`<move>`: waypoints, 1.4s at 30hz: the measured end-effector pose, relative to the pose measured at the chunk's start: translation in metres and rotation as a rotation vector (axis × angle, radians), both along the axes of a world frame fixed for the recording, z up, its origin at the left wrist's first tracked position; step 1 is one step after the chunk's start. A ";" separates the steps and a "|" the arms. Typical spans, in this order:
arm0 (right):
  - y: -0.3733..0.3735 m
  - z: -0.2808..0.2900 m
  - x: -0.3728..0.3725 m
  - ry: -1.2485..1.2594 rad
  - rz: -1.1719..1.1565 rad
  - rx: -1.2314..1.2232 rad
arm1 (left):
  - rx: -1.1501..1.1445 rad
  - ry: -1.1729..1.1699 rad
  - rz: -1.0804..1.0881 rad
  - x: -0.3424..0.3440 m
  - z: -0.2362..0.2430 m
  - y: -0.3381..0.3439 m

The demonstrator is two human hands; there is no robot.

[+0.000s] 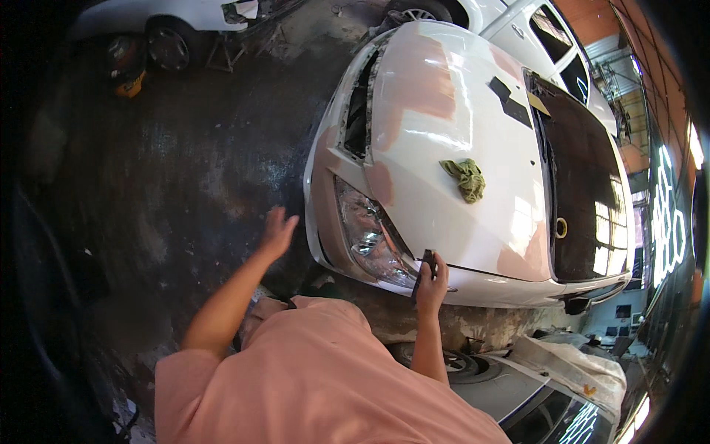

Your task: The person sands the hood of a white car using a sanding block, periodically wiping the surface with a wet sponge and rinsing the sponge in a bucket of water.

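My right hand [431, 283] grips a dark sanding block [424, 272] at the white car's fender [473, 277], left hand [277, 233] spread empty; a slip could scuff the headlight [370, 237].

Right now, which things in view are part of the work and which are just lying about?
In use:
right hand
dark sanding pad
white car's fender edge
headlight

Lying about:
green rag on the hood
yellow-and-black canister
left hand, raised and empty
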State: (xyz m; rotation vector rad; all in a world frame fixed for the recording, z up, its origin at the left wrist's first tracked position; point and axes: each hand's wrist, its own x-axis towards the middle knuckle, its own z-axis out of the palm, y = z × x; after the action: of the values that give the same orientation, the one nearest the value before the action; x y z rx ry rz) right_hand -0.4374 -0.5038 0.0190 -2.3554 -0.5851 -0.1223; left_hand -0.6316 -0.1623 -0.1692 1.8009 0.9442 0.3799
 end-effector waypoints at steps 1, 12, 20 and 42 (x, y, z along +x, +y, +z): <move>-0.011 -0.002 -0.001 0.041 -0.043 0.056 | -0.019 -0.040 -0.066 0.043 0.014 -0.005; -0.099 0.030 0.050 0.210 -0.181 0.351 | 0.004 -0.090 0.178 0.340 0.073 -0.149; -0.116 0.034 0.112 0.246 -0.067 0.320 | -0.070 0.123 0.470 0.370 0.047 -0.075; -0.083 0.023 0.130 0.238 0.139 0.196 | 0.079 -0.141 0.231 0.288 0.006 -0.155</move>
State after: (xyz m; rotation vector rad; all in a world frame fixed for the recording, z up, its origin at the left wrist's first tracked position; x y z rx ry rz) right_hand -0.3074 -0.5869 0.0421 -2.0941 -0.5890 0.1557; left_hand -0.3439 -0.3177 -0.1631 1.7152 1.0516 0.6893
